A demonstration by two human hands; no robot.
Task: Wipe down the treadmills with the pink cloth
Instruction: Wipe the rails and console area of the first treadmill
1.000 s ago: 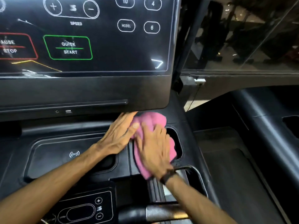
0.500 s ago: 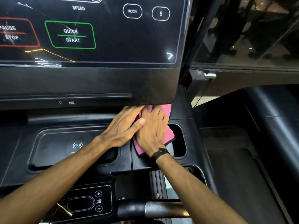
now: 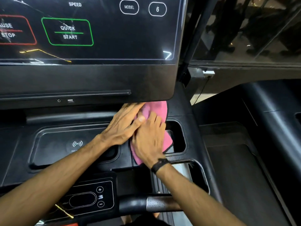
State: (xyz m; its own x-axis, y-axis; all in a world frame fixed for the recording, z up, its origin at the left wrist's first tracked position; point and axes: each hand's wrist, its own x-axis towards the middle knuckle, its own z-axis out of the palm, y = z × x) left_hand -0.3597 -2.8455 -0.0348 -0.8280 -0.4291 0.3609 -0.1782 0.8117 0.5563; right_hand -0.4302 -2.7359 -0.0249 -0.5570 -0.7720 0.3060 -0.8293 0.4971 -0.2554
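Both hands lie flat on the pink cloth (image 3: 160, 108) — right hand (image 3: 149, 141) pressing it with straight fingers, left hand (image 3: 125, 124) touching its upper edge — on the treadmill console (image 3: 48, 149), under the screen (image 3: 97, 38).

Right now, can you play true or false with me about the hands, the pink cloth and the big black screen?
1. Both hands press on the pink cloth. True: the left hand and right hand both lie on it.
2. The cloth is wiping the big black treadmill screen. False: it lies below the screen, on the black console tray.
3. The green-outlined button says QUICK START. True.
4. The black wristband is on the left wrist. False: it is on the right wrist.
5. The rectangular cup pocket sits to the left of the cloth. False: it sits to its right.
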